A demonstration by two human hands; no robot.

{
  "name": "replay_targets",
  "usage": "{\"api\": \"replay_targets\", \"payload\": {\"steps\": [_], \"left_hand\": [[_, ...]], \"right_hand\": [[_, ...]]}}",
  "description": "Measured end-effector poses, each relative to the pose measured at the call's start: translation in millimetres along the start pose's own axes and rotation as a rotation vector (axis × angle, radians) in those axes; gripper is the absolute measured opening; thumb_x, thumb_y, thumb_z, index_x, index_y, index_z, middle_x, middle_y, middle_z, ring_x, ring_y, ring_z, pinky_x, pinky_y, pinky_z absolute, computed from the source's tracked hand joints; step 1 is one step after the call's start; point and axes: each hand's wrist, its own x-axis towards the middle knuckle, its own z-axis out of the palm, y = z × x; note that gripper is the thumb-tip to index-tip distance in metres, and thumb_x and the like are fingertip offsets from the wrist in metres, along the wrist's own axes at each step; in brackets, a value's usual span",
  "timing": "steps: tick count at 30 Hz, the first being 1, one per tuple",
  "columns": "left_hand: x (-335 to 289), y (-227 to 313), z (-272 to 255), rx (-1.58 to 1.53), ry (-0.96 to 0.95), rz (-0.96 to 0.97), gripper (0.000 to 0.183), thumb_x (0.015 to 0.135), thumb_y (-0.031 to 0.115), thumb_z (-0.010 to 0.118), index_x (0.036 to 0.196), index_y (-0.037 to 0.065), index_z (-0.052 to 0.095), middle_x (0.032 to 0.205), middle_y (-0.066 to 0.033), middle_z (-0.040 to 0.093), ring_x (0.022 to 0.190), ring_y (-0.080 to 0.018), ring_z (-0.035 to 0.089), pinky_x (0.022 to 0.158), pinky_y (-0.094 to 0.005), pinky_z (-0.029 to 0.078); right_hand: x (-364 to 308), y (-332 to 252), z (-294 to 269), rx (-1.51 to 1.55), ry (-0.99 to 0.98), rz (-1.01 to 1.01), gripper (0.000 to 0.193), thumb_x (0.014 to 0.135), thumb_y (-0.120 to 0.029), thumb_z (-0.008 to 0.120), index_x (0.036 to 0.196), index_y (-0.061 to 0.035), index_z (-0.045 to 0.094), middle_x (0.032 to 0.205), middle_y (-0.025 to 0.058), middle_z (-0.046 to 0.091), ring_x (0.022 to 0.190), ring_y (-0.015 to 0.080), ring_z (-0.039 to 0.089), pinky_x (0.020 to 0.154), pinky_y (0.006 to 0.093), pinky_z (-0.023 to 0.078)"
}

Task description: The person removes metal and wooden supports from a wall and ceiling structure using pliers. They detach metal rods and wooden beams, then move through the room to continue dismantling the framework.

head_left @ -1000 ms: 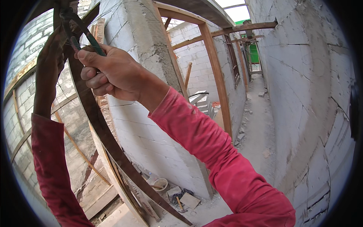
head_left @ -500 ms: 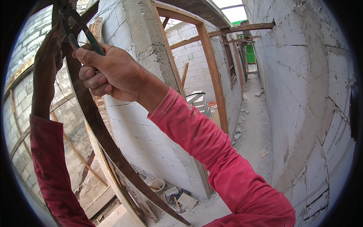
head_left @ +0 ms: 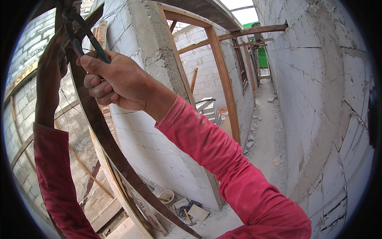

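Pliers gripped in right hand, jaws cut off; left hand shadowed

No packages, labels, signs or screens are showing anywhere in the frame, from the upper left down to the lower right corner.

Green-handled pliers — red sleeves, seemingly.

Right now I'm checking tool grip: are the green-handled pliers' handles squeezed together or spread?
Spread: the right hand holds the pliers, and the two green handles diverge visibly.
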Motion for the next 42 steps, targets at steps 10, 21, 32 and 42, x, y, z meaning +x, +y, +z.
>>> {"api": "replay_targets", "payload": {"steps": [10, 21, 32, 42], "left_hand": [[-4, 5, 5, -0.003, -0.026, 0.039, 0.045, 0.105, 0.035, 0.05, 0.145, 0.015, 0.055, 0.077, 0.0098, 0.043, 0.067, -0.0006, 0.035, 0.061, -0.0189, 0.034], [-10, 21, 13, 0.131, -0.005, -0.051, 0.046, 0.105, 0.034, 0.049, 0.146, 0.015, 0.053, 0.074, 0.01, 0.041, 0.063, -0.0005, 0.033, 0.057, -0.0183, 0.03], [-14, 17, 14, 0.027, 0.0, -0.029, 0.047, 0.106, 0.035, 0.05, 0.147, 0.012, 0.052, 0.072, 0.0086, 0.038, 0.061, -0.0016, 0.034, 0.055, -0.0205, 0.029], [-16, 18, 42, -0.131, 0.028, -0.115, 0.048, 0.107, 0.027, 0.048, 0.15, 0.005, 0.045, 0.08, 0.0053, 0.048, 0.069, -0.0027, 0.044, 0.061, -0.0208, 0.04]], "right_hand": [[0, 1, -3, -0.004, -0.016, -0.005, 0.027, 0.102, -0.036, 0.061, 0.109, -0.0124, 0.049, 0.075, -0.0048, 0.045, 0.054, -0.0021, 0.036, 0.041, 0.0138, 0.029], [-1, 1, -3, -0.026, -0.002, -0.013, 0.025, 0.102, -0.035, 0.062, 0.104, -0.0139, 0.048, 0.075, -0.0051, 0.046, 0.054, -0.0018, 0.037, 0.042, 0.0146, 0.029], [-2, -1, 3, -0.135, 0.062, -0.041, 0.025, 0.101, -0.032, 0.063, 0.102, -0.013, 0.047, 0.073, -0.0036, 0.047, 0.054, 0.0007, 0.039, 0.041, 0.017, 0.029], [5, 4, -4, -0.907, 0.305, -0.338, 0.035, 0.101, -0.024, 0.062, 0.124, -0.0007, 0.049, 0.076, 0.009, 0.061, 0.057, 0.0141, 0.058, 0.05, 0.0288, 0.046]]}}
